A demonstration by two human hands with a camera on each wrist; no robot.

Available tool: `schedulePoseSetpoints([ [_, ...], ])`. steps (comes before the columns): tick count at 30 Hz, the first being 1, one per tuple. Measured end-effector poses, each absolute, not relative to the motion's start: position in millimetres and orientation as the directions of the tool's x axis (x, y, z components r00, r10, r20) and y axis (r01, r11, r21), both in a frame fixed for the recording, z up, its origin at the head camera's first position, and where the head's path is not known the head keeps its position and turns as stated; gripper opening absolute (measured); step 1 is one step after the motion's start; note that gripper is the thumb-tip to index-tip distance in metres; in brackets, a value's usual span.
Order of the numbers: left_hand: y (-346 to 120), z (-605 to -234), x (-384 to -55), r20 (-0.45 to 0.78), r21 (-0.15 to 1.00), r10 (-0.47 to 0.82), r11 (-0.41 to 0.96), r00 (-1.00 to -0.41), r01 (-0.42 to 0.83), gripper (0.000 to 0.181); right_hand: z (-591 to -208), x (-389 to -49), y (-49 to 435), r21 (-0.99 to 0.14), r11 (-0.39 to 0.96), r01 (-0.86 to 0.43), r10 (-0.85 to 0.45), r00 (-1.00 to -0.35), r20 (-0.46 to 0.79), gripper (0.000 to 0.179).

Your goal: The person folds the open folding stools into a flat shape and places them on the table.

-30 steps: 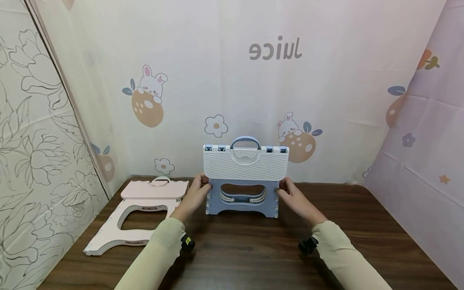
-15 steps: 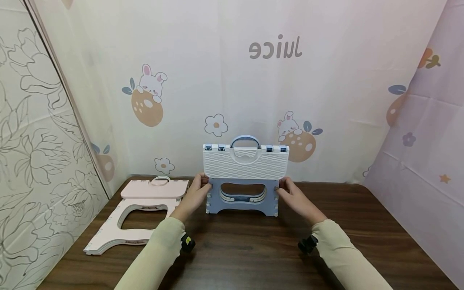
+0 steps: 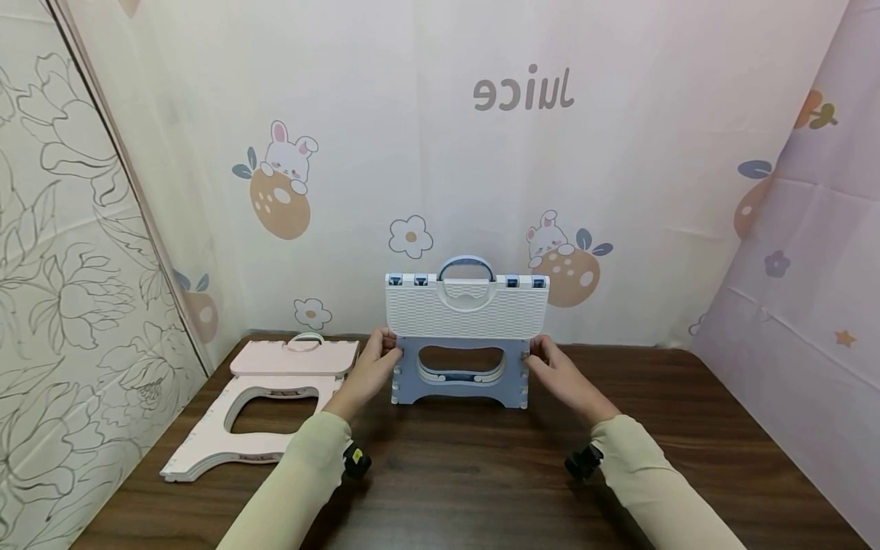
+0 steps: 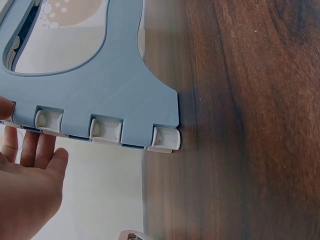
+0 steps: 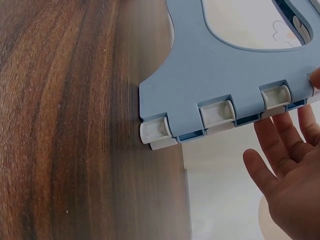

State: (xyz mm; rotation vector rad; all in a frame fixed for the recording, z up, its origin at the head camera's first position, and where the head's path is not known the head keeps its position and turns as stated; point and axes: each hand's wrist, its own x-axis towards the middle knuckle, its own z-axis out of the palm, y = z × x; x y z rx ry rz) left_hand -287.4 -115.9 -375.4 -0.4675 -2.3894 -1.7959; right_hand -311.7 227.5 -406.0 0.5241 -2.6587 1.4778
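A folding step stool, white on its textured seat panel and blue on its legs, stands folded and upright on the table in the head view. Its blue carry handle sticks up at the top. My left hand grips the left edge of the blue leg panel, thumb in front and fingers behind. On the opposite edge my right hand holds the panel the same way. White hinge pieces run along the edges. The lower corners meet the wooden tabletop in both wrist views.
A second folding stool, pale pink, lies flat on the left of the dark wooden table, close to my left forearm. Behind the table hangs a printed curtain, near the blue stool. Another curtain borders the right side.
The stool and both hands stay almost in place. Through the stool's oval opening, the rear leg parts appear slightly lower and closer to the front panel.
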Motion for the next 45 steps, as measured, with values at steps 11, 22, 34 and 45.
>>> schedulePoseSetpoints([
  [11,-116.5,-388.0,-301.3,0.254,0.923,0.157,0.254,-0.954,0.288,0.028,-405.1,-314.1,228.8,-0.821,0.479,-0.311,-0.267,-0.943,0.202,0.033],
  [22,-123.6,-412.9,-316.6,0.224,0.935,0.162,0.242,-0.961,0.259,0.024,-405.8,-312.7,228.8,-0.834,0.418,-0.36,-0.316,-0.918,0.238,0.032],
  [34,-132.1,-409.6,-310.0,0.202,0.914,0.25,0.299,-0.947,0.273,0.032,-409.8,-308.8,230.7,-0.796,0.445,-0.41,-0.298,-0.906,0.3,0.028],
  [45,-135.7,-406.3,-307.3,0.208,0.9,0.265,0.324,-0.942,0.29,0.035,-411.4,-304.7,230.1,-0.764,0.503,-0.405,-0.278,-0.912,0.301,0.036],
])
